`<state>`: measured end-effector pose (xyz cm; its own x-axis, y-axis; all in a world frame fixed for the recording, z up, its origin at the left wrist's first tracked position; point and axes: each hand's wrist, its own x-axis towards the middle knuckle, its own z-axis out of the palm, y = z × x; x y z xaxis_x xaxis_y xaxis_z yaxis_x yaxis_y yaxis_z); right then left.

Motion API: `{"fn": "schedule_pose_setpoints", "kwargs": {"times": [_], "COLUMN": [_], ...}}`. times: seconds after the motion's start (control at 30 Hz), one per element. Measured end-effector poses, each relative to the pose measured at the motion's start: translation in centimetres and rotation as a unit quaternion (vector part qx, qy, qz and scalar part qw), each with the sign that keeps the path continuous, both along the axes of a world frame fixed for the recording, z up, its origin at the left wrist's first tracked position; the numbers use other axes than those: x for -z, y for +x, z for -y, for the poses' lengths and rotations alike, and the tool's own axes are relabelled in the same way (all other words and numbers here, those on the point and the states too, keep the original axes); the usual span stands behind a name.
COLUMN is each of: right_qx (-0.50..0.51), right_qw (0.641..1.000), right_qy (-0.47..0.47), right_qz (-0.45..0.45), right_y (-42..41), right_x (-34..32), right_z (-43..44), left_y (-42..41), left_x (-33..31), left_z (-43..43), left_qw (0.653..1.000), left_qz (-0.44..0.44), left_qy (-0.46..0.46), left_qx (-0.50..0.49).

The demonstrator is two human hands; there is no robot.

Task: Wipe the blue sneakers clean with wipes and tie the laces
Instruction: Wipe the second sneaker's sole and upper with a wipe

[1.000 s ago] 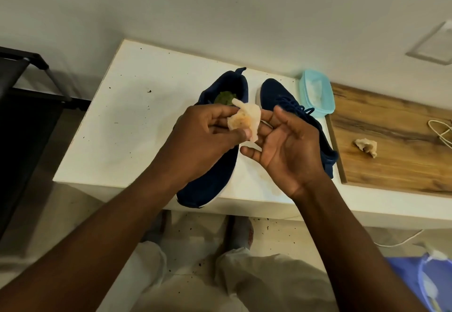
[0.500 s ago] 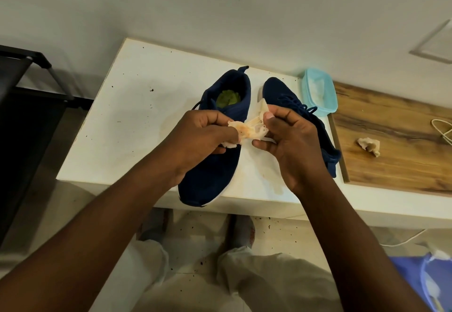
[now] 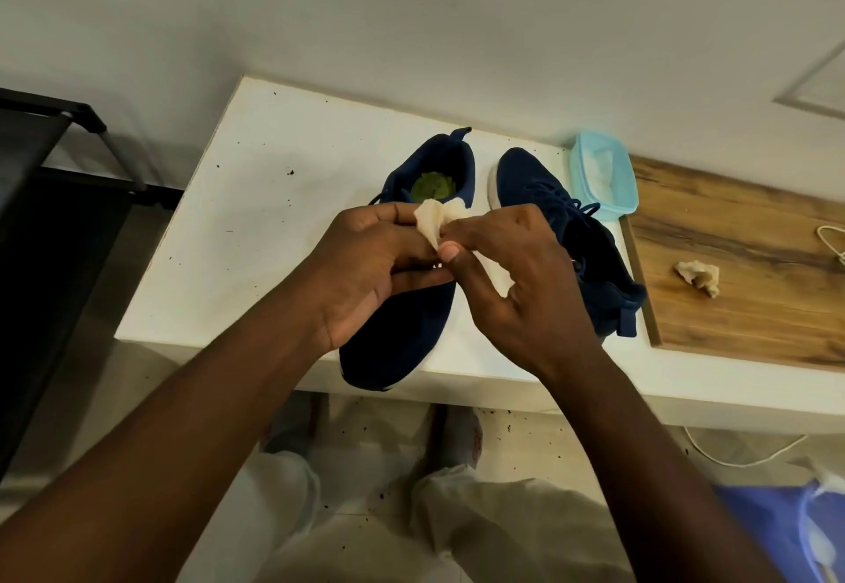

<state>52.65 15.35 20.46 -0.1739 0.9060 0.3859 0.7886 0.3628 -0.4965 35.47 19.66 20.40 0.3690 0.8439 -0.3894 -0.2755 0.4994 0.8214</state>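
Observation:
Two dark blue sneakers lie on a white table (image 3: 256, 216). The left sneaker (image 3: 402, 344) has its heel away from me, a green insole showing and its toe over the front edge. The right sneaker (image 3: 599, 262) lies the other way round, with a loose blue lace. Above them my left hand (image 3: 366, 271) and my right hand (image 3: 516, 290) both pinch one stained white wipe (image 3: 439, 219), bunched between the fingertips. The hands hide the middle of the left sneaker.
A pale blue tub of wipes (image 3: 603, 175) stands behind the right sneaker. A wooden board (image 3: 740, 262) to the right carries a crumpled used wipe (image 3: 697, 276) and a white cable (image 3: 830, 244). A black rack (image 3: 55, 162) stands on the left. My legs are below.
The wipe, stretched flatter between my hands half a second ago, is now bunched upward. My right thumb and fingers have closed in against the left hand.

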Motion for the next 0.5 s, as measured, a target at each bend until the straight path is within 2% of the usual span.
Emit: {"fn": "schedule_pose_setpoints", "kwargs": {"times": [0.1, 0.23, 0.43, 0.5], "right_qx": [0.015, 0.046, 0.023, 0.031], "right_qw": [0.998, 0.984, 0.989, 0.986], "right_qy": [0.007, 0.012, -0.002, -0.006], "right_qz": [-0.058, -0.171, -0.145, -0.163], "right_y": [0.05, 0.12, -0.35, -0.74], "right_x": [0.03, -0.17, -0.55, -0.84], "right_z": [-0.01, 0.01, -0.02, 0.01], "left_y": [-0.17, 0.11, 0.17, 0.17], "left_x": [-0.35, -0.39, -0.66, -0.23], "left_z": [-0.06, -0.06, 0.03, -0.05], "left_qw": [0.998, 1.0, 0.999, 0.998], "left_qz": [0.052, -0.019, 0.005, 0.003], "left_qy": [-0.017, 0.007, -0.046, -0.051], "left_qx": [0.009, 0.004, -0.022, -0.04]}}
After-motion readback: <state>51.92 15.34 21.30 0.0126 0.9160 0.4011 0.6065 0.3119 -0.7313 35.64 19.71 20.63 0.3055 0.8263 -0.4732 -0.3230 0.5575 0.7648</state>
